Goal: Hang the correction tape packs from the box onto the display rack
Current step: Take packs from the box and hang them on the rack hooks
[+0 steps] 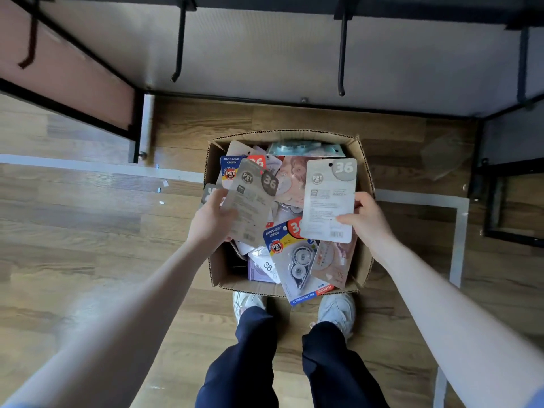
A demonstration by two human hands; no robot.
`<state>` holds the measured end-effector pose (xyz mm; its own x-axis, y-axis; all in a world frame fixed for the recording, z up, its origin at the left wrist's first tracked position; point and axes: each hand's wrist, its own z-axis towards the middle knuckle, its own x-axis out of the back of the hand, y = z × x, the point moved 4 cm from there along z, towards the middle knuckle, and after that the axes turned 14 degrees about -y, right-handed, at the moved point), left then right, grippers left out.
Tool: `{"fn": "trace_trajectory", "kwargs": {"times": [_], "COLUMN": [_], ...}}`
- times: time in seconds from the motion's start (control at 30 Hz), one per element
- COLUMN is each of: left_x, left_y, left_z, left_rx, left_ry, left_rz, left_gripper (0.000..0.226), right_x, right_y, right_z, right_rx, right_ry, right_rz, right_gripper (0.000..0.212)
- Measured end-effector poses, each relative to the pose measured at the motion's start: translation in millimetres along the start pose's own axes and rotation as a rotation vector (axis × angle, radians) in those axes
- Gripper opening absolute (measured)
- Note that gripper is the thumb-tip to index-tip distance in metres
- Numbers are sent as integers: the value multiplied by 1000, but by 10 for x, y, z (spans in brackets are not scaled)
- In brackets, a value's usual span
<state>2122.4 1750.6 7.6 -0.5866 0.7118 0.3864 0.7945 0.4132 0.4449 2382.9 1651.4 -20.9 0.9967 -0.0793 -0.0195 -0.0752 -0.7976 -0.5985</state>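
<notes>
An open cardboard box [363, 260] stands on the floor in front of my feet, filled with several correction tape packs. My left hand [210, 219] grips a grey pack [253, 201] by its left edge, back side up, above the box's left half. My right hand [368, 219] holds a pale grey pack [329, 198] marked 36 by its right edge, over the box's right half. A blue pack [297, 257] lies face up in the box near the front. The display rack [265, 54] rises behind the box, with bare black hooks [341, 54] sticking out.
Black hooks [179, 45] jut from the rack's pale back panel above the box. A black frame post [137, 128] stands at the left, another frame [500, 201] at the right. My shoes [337, 312] touch the box's front. White tape lines [459, 231] cross the wooden floor.
</notes>
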Motion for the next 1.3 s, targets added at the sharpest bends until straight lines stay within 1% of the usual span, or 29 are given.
{"fn": "trace_trajectory", "kwargs": {"times": [0.07, 0.1, 0.17, 0.23, 0.3, 0.37, 0.5, 0.7, 0.73, 0.83, 0.87, 0.93, 1.07, 1.2, 1.23, 1.3], "left_x": [67, 100, 160, 204, 230, 239, 207, 155, 158, 174, 181, 193, 170, 130, 135, 153], "left_y": [-52, -69, -94, -119, -123, -118, -125, -42, -38, -34, -42, -54, -35, -12, -7, 7], "left_z": [-59, -79, -87, -58, -14, 30, 101, 133, 142, 175, 184, 197, 207, 236, 257, 314], "left_rx": [22, 23, 27, 55, 84, 83, 82, 62, 62, 62, 64, 55, -47, -62, -57, -68], "left_ry": [0, 5, 25, 44, 47, 57, 43, 4, -5, -39, -48, -61, -74, -90, -76, -34], "left_rz": [34, 60, 143, 254, 302, 317, 278, 253, 249, 243, 232, 200, 160, 190, 216, 286], "left_gripper": [41, 41, 39, 36, 29, 23, 28, 23, 22, 22, 23, 24, 29, 30, 31, 36], "right_x": [41, 58, 80, 71, 66, 63, 76, 36, 39, 59, 54, 43, 43, 12, 7, 1], "right_y": [6, 1, -40, -89, -120, -142, -150, -203, -203, -194, -197, -195, -170, -224, -231, -238], "right_z": [-47, -64, -85, -72, -26, 24, 87, 75, 93, 155, 164, 179, 205, 217, 238, 302], "right_rx": [-31, -41, -53, -57, -57, -59, -60, -43, -43, -55, -62, -54, -21, 7, 15, 36], "right_ry": [50, 78, 116, 118, 113, 103, 92, -10, -3, 34, 36, 39, 73, 50, 31, -9], "right_rz": [-40, -43, -64, -94, -116, -148, -155, -120, -125, -95, -74, -61, -149, -180, -168, -162], "right_gripper": [22, 21, 19, 21, 22, 21, 26, 34, 31, 10, 9, 13, 25, 25, 31, 61]}}
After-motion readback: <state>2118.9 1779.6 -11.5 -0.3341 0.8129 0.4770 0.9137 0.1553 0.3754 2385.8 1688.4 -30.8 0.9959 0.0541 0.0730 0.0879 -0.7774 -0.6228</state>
